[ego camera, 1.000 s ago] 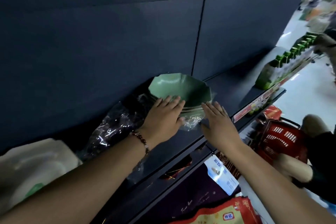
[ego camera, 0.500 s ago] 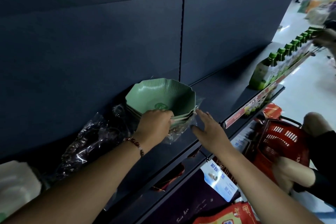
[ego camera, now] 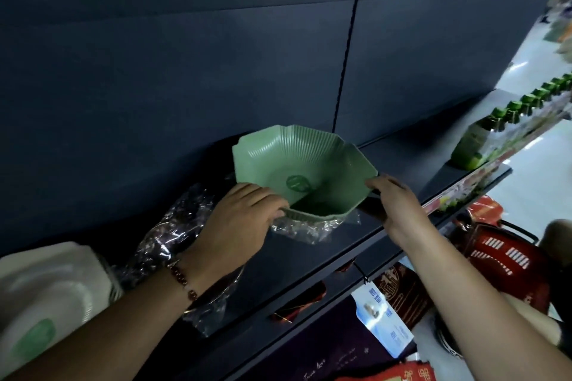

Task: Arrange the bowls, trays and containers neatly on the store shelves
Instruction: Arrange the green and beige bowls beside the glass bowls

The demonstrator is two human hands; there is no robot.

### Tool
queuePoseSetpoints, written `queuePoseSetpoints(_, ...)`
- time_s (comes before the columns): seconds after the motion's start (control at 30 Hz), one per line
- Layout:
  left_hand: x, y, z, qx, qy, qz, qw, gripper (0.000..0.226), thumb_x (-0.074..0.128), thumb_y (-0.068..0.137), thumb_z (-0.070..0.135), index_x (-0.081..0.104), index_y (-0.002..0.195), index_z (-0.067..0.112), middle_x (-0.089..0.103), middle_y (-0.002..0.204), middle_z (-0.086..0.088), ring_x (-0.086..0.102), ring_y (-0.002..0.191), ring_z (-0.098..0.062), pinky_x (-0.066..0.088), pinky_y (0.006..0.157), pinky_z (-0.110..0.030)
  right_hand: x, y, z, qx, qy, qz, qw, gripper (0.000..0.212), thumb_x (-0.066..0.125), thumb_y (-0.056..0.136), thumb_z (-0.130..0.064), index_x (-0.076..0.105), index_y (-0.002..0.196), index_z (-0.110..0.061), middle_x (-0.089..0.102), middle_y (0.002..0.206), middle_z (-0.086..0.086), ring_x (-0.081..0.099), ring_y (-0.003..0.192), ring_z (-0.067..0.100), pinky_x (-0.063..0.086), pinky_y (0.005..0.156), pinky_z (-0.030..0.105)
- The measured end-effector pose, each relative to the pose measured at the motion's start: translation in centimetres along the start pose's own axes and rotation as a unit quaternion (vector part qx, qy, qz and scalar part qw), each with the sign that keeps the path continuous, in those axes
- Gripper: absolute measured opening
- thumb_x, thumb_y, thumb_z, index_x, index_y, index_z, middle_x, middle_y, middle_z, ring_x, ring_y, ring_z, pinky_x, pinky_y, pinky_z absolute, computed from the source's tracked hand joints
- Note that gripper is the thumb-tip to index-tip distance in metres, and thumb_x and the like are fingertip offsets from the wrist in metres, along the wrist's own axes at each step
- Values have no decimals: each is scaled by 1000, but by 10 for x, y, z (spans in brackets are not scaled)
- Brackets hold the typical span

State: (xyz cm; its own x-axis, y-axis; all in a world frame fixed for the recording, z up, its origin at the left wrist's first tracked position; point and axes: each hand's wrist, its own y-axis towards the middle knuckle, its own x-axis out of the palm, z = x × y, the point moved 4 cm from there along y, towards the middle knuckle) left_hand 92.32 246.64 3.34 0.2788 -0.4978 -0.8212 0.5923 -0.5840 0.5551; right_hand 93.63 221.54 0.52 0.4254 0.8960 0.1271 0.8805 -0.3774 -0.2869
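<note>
A pale green ribbed bowl [ego camera: 297, 161] with an octagonal rim sits tilted toward me on the dark shelf [ego camera: 399, 158], on top of crinkled clear plastic wrap [ego camera: 306, 229]. My left hand [ego camera: 238, 223] grips the bowl's near left rim, fingers curled over the edge. My right hand [ego camera: 393, 201] holds the right rim corner with its fingertips. Whether more bowls are stacked beneath is hidden. A white tray stack [ego camera: 46, 297] lies at the far left of the shelf.
More clear wrap [ego camera: 173, 232] trails left under my left forearm. Green-capped bottles [ego camera: 483, 139] line the shelf's right end. A red shopping basket [ego camera: 501, 257] stands on the floor at right beside another person's limb [ego camera: 557, 235]. Packaged goods fill the lower shelf [ego camera: 365, 346].
Both hands moved from the wrap at the bowl's base up onto its rim. The bowl now tilts more toward me, showing its inside and sticker.
</note>
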Motion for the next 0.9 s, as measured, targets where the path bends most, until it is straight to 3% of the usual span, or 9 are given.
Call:
queuePoseSetpoints(0.07,-18,-25,-6,6,24,13,1000,12,58,90,10,66,96,17,67,91,5,58,86,-16,42,88,-30,16,-17,3,-3,-21,-16,1000,17,51,92,0,64,87,-12,69,80,5,69,58,11,54,52,20)
queuePoseSetpoints(0.13,-33,-54,-10,2,55,6,998,23,53,87,8,67,104,17,69,98,4,60,93,-18,40,99,-34,37,-36,13,-2,-25,-42,999,20,51,90,2,67,97,-8,73,85,6,71,71,17,56,62,27)
queuePoseSetpoints(0.2,-47,-87,-16,-8,75,1,997,30,53,86,8,67,112,17,69,103,3,61,97,-18,38,104,-37,62,-60,25,4,-19,-69,997,23,50,90,4,67,98,-9,73,89,7,71,75,20,57,61,27)
queuePoseSetpoints(0.27,-62,-120,-23,-26,79,10,996,24,54,93,23,68,112,18,69,102,5,61,94,-15,40,102,-38,91,-83,38,2,-25,-107,994,26,50,89,4,67,100,-12,74,91,5,72,77,17,56,61,26)
queuePoseSetpoints(0.33,-77,-154,-31,-44,93,21,994,22,58,92,33,72,104,20,70,95,7,63,87,-14,43,95,-36,122,-103,53,0,-41,-149,988,30,53,89,3,68,104,-17,75,94,3,72,83,18,57,71,32)
queuePoseSetpoints(0.5,-104,-245,-52,-126,123,-9,984,20,57,91,31,74,89,21,72,90,7,66,80,-17,49,79,-34,199,-141,91,-21,-102,-221,970,34,58,85,1,69,108,-22,74,102,0,69,96,17,52,84,31)
queuePoseSetpoints(0.57,-115,-275,-59,-148,128,-34,980,22,54,91,30,73,93,22,72,94,7,65,83,-18,50,78,-35,231,-158,103,-38,-120,-250,960,37,58,83,3,69,109,-21,75,100,-2,69,96,13,52,81,24)
queuePoseSetpoints(0.7,-136,-323,-75,-196,144,-54,968,21,54,85,29,72,95,24,71,93,9,63,80,-18,44,75,-31,287,-178,125,-66,-146,-270,949,41,54,80,11,68,108,-15,74,95,3,68,93,16,53,79,23)
queuePoseSetpoints(0.9,-137,-368,-93,-252,144,-117,950,29,49,84,32,68,105,27,71,99,12,64,84,-16,38,76,-28,343,-187,156,-155,-283,-304,896,41,46,77,2,65,98,-28,71,92,3,66,86,24,53,77,39)
